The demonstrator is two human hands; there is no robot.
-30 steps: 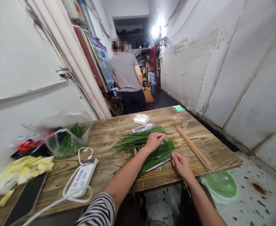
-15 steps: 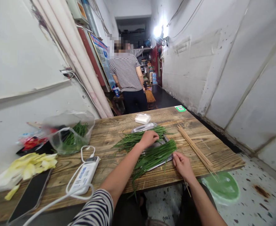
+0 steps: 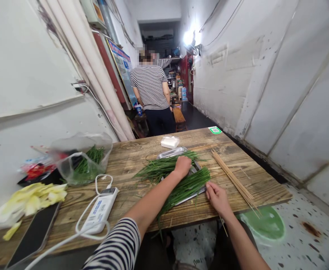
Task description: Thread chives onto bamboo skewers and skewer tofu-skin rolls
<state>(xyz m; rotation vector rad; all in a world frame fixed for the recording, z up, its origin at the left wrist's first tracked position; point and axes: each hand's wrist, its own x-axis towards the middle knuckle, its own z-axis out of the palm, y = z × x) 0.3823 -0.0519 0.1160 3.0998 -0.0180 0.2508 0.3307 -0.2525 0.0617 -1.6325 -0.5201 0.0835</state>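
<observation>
Two heaps of green garlic chives (image 3: 185,185) lie across a metal tray (image 3: 178,150), one nearer me and one farther back. My left hand (image 3: 183,166) rests on the far heap near its cut ends, fingers curled down among the stalks; the fingertips are hidden. Beside the right end of the near heap, my right hand (image 3: 217,195) is closed in a pinch on a thin bamboo skewer (image 3: 224,227), whose end sticks out below the hand past the table edge. A row of bamboo skewers (image 3: 233,178) lies on the table to the right.
On the left are a plastic bag (image 3: 88,165) of chives, a white power strip (image 3: 101,210) with cable, a phone (image 3: 35,234) and yellow leaves (image 3: 35,197). A white packet (image 3: 170,141) sits behind the tray. A person (image 3: 150,90) in a striped shirt stands beyond the wooden table (image 3: 127,157).
My left hand has shifted slightly right and turned down, its fingers now curled into the far chives. The right hand stays in place. The person beyond the table has moved slightly.
</observation>
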